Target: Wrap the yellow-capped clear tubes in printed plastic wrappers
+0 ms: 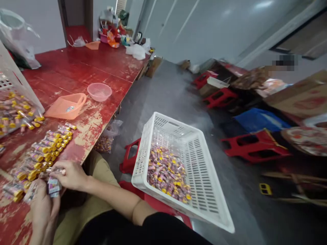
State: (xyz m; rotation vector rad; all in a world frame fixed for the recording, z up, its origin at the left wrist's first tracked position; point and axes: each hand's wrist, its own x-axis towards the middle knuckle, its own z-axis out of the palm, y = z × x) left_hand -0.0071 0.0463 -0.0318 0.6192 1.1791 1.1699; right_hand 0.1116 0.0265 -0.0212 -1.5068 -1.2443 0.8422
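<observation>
At the table's near edge, my left hand point(42, 200) is closed around small printed labels or packets point(53, 186), with some clear plastic by its fingers. My right hand point(71, 175) meets it just above, thumb and fingers pinched together; what sits between them is too small to make out. Right beside both hands, rows of small clear tubes with yellow caps point(48, 146) lie on the worn red table point(102, 71). The hands partly cover the nearest tubes.
A white crate point(209, 190) of more yellow-capped tubes stands to my right, above a red stool. An orange scoop point(67, 107), a pink basket point(99, 92) and a tilted white crate point(20, 75) are on the table. Red stools point(255, 146) and a person point(255, 76) are farther right.
</observation>
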